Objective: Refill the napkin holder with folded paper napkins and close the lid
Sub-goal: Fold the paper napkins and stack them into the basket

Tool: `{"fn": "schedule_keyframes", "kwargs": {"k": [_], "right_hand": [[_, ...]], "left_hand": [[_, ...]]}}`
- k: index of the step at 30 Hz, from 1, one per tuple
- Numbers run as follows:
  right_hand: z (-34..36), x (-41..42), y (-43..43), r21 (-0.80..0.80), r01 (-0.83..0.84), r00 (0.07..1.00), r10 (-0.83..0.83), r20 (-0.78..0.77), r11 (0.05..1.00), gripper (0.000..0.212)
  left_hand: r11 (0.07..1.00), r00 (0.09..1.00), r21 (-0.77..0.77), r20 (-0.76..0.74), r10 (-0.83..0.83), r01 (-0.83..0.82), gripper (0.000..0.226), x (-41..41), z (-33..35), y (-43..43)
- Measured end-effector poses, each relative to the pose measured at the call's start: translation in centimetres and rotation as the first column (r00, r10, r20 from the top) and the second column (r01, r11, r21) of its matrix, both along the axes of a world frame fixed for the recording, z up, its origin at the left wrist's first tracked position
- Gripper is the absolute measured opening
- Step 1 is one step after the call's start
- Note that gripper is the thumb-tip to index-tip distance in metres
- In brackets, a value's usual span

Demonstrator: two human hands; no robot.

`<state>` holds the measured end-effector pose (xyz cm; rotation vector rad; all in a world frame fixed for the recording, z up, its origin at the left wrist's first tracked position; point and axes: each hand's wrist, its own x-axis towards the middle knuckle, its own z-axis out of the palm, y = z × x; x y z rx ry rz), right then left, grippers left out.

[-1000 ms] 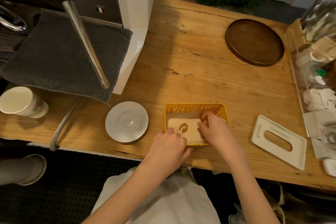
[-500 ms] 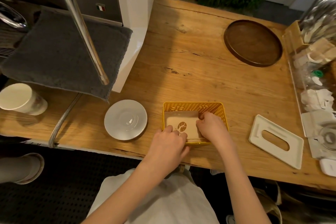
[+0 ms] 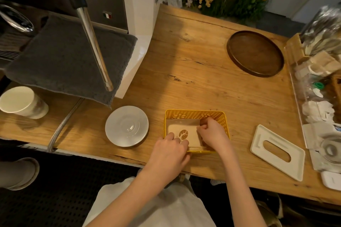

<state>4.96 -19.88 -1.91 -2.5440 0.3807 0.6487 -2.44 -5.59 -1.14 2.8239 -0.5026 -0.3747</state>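
**Napkins seated, lid off**

Right hand point(image 3: 212, 132) has slid toward the far corner of the napkin holder point(image 3: 193, 113), fingers curled on the right edge of the napkins point(image 3: 184, 131). Left hand point(image 3: 168, 150) pinches their near edge. Stack lies flat inside. Lid point(image 3: 276, 151) lies well apart, to the right; probably next.

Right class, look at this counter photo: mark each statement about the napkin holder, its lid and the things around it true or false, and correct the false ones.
1. The lid is fitted on the napkin holder. False: it lies flat on the table, to the holder's right.
2. The left hand and right hand are both at the holder. True.
3. The top of the napkins shows a brown tree print. True.
4. A cup stands on the saucer. False: the saucer carries nothing; the paper cup stands apart, further left.
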Motion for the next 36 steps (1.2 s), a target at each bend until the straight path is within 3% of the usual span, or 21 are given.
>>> {"fn": "schedule_keyframes", "kwargs": {"k": [4, 9, 16, 27, 33, 36], "right_hand": [[-0.1, 0.3, 0.2, -0.012, 0.019, 1.000, -0.019, -0.002, 1.000, 0.021], [-0.4, 0.1, 1.0, -0.104, 0.089, 0.991, -0.078, 0.109, 0.991, 0.017], [-0.1, -0.1, 1.7, -0.229, 0.065, 0.980, -0.019, 0.197, 0.971, 0.018], [0.2, -0.2, 1.3, -0.118, 0.022, 0.996, -0.012, 0.085, 0.993, 0.027], [0.8, -0.8, 1.0, -0.218, -0.019, 0.990, 0.049, 0.133, 0.976, 0.029], [0.8, -1.1, 1.3, -0.142, -0.048, 0.991, 0.065, 0.116, 0.989, 0.026]], "left_hand": [[1.000, 1.000, 0.006, 0.008, -0.005, 0.005, 0.034, 0.0, 0.1, 0.0], [1.000, 1.000, 0.009, 0.022, -0.010, 0.009, 0.033, 0.0, 0.0, 0.0], [1.000, 0.999, -0.005, 0.034, -0.016, 0.016, 0.033, 0.0, 0.0, 0.1], [0.999, 0.999, 0.010, -0.004, -0.053, 0.053, 0.035, 0.5, 0.1, 0.2], [0.997, 0.997, -0.001, -0.003, -0.075, 0.075, 0.039, 0.5, 0.0, 0.3], [0.997, 0.997, -0.017, 0.001, -0.071, 0.071, 0.037, 0.4, 0.1, 0.4]]}}
